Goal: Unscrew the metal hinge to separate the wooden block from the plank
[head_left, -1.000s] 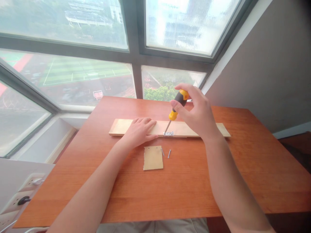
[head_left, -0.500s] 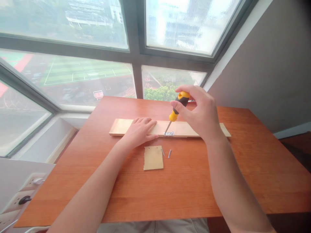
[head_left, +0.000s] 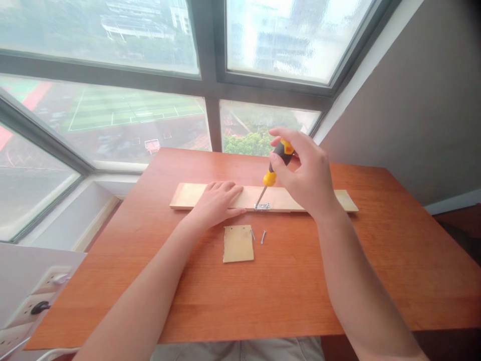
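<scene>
A long pale wooden board (head_left: 287, 199) lies crosswise on the table. My left hand (head_left: 216, 203) grips it left of centre, fingers over the top and thumb along the near edge. A small metal hinge-like plate (head_left: 263, 206) sits at the board's front edge. Closed around a yellow-and-black screwdriver (head_left: 277, 161), my right hand (head_left: 306, 170) keeps it tilted, with the tip at the plate's left end. Whether a screw is under the tip cannot be made out. Nearer me lie a small wooden piece (head_left: 238, 244) with two holes and two loose screws (head_left: 263, 237).
The reddish-brown wooden table (head_left: 255, 306) stands against large windows (head_left: 139, 110). A grey wall (head_left: 417, 110) rises on the right. At the lower left are wall sockets (head_left: 32, 308) with a black plug.
The fingers of my right hand have shifted on the screwdriver handle, which appears slightly turned. Its tip stays at the plate, and my left hand keeps its place on the board.
</scene>
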Demonstrator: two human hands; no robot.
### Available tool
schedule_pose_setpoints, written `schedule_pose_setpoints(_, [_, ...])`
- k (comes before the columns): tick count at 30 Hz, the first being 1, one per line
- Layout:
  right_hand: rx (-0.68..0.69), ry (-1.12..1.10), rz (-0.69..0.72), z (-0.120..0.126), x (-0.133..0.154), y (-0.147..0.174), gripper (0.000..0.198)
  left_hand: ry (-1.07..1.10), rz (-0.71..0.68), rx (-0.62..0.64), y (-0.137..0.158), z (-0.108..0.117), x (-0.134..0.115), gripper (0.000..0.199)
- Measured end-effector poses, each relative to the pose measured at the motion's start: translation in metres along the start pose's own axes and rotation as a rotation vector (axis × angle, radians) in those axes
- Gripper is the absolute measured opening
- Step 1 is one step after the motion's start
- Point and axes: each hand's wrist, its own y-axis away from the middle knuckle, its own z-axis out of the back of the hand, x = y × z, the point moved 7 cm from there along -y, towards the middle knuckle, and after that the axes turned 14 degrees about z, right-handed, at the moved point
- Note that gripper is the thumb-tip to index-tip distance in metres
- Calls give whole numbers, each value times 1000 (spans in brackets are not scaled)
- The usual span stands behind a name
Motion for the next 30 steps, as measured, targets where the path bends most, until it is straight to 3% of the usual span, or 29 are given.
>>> schedule_pose_setpoints(4, [48,-195,-46,-8,-2,3,40,13,-1,2,0,0,0,51])
schedule_pose_setpoints(8, [-5,9,-42,-2,-4,2,25,5,-5,-2,0,0,0,50])
schedule_pose_setpoints(11, [-26,124,-31,2,-3,1,29,2,-7,-3,0,0,0,51])
schedule_pose_setpoints(16, [15,-128,-15,-4,1,3,48,5,-14,-8,1,1,-1,52])
schedule_pose_setpoints(19, [44,-144,-12,-5,5,2,38,4,-13,-13,1,1,-1,51])
schedule_pose_setpoints(23, [-6,44,10,1,7,-2,25,-1,-6,-9,1,1,-1,50])
schedule_pose_setpoints(26, [-20,57,3,2,6,0,37,-7,6,-1,0,1,-1,52])
schedule_pose_setpoints(30, [37,-136,1,-5,5,2,48,-18,16,4,0,1,-1,53])
